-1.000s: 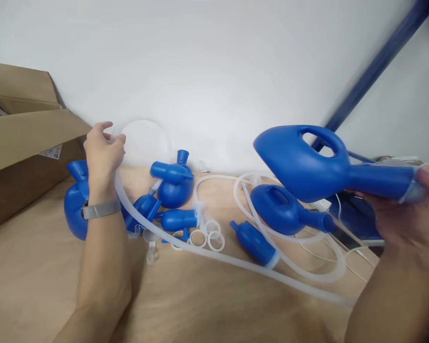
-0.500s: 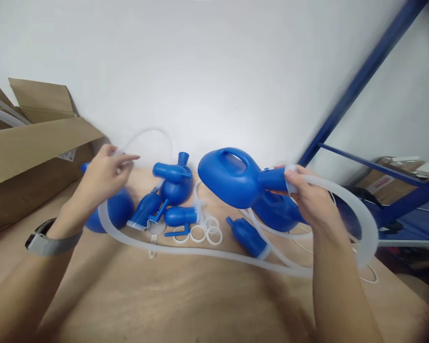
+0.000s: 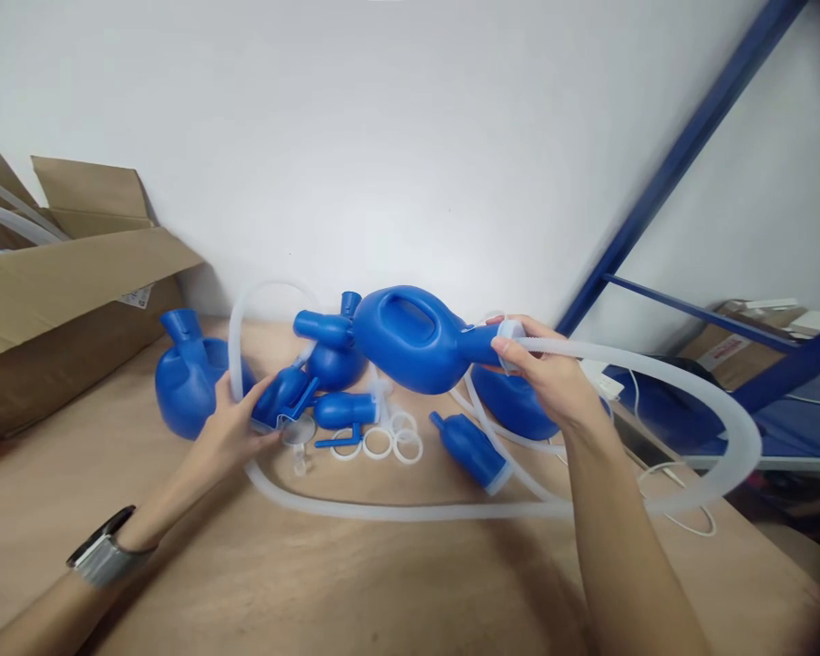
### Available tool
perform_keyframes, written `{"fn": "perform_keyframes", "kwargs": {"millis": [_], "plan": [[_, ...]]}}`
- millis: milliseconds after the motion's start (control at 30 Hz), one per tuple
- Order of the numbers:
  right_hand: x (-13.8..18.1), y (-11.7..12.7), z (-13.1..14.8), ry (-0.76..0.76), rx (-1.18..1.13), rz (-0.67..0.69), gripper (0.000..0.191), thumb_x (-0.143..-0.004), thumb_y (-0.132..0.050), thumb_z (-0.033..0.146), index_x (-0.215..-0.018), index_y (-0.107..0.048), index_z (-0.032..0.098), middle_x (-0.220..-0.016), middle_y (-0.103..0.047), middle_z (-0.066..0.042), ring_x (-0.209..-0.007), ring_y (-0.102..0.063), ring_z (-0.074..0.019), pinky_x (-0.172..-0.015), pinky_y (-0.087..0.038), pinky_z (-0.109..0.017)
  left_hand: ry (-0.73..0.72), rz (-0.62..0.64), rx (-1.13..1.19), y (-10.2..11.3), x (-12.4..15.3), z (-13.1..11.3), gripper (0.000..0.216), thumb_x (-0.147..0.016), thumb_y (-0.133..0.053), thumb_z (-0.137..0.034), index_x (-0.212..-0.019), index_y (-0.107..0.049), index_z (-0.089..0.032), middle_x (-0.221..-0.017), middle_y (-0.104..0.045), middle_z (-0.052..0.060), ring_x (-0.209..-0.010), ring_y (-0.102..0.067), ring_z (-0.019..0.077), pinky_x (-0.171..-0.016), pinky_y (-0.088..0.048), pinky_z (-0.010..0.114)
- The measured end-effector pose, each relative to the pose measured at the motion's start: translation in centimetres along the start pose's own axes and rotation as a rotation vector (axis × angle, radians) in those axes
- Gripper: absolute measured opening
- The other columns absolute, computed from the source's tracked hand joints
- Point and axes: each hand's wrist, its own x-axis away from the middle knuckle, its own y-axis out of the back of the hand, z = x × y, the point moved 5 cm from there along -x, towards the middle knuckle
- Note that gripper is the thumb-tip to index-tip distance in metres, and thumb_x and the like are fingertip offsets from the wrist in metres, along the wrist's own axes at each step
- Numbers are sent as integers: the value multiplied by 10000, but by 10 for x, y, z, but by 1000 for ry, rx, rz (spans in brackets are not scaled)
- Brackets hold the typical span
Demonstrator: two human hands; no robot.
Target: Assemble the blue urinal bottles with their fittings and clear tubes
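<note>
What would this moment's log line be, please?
right hand: grips blue plastic jug at neck | left hand: touches small blue plastic connector

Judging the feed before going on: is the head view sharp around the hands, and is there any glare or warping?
Head view: even, soft light, no glare; faint shadows under both arms on the table. Right hand and blue bottle are sharp; left hand slightly soft. Edges look stretched by the wide lens; the lower right corner darkens.

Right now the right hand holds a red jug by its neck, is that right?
No, the jug is blue, not red. The head view shows the right hand holding it by its neck.
</note>
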Motion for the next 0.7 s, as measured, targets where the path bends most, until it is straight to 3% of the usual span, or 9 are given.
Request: {"fn": "perform_keyframes", "kwargs": {"millis": [133,233,300,367,467,533,700], "plan": [[0,-1,1,36,33,18,353,-826,-826,512,-1050,-772,244,-845,-643,5,-718,-553,-146,-669,-570,-276,-90,-170,71,15,2,-11,617,-798,-741,-509,-1352,-699,-239,-1467,-437,145,-1287,-642,400,-1072,-583,545],[1,0,5,46,19,16,341,-827,-825,515,-1023,-777,241,-871,-657,-9,-695,-548,-145,-638,-573,-276,-145,-382,91,47,5,-31,469,-828,-756,-518,-1197,-763,-228,-1414,-514,137,-1355,-585,403,-1180,-501,584],[2,2,8,40,4,-6,333,-819,-832,516,-992,-777,237,-820,-629,-3,-654,-525,-136,-602,-572,-268,-191,-589,104,75,12,-51,403,-837,-788,-536,-1128,-783,-257,-1366,-578,109,-1343,-593,399,-1189,-484,623],[3,3,9,25,-24,-27,333,-805,-842,523,-962,-771,239,-796,-606,1,-644,-521,-135,-597,-594,-268,-257,-711,118,98,18,-76,377,-842,-801,-544,-1132,-787,-305,-1369,-592,70,-1339,-597,393,-1159,-501,645],[4,4,9,16,-56,-40,346,-792,-851,540,-945,-757,244,-854,-624,-8,-667,-548,-141,-639,-642,-295,-217,-633,123,114,15,-101,333,-927,-719,-548,-1234,-746,-423,-1470,-535,-15,-1442,-513,384,-1079,-549,645],[4,3,10,16,-55,-40,343,-800,-842,543,-948,-749,247,-863,-623,-8,-668,-554,-142,-645,-652,-301,-211,-587,109,116,7,-108,302,-959,-680,-551,-1242,-736,-460,-1494,-510,-57,-1484,-469,372,-1125,-506,671],[6,2,14,14,-40,-40,348,-805,-810,539,-961,-741,235,-862,-616,-11,-678,-545,-150,-616,-630,-308,-250,-608,88,102,-16,-87,284,-948,-682,-556,-1129,-794,-368,-1515,-487,-50,-1495,-463,360,-1203,-434,657]]}}
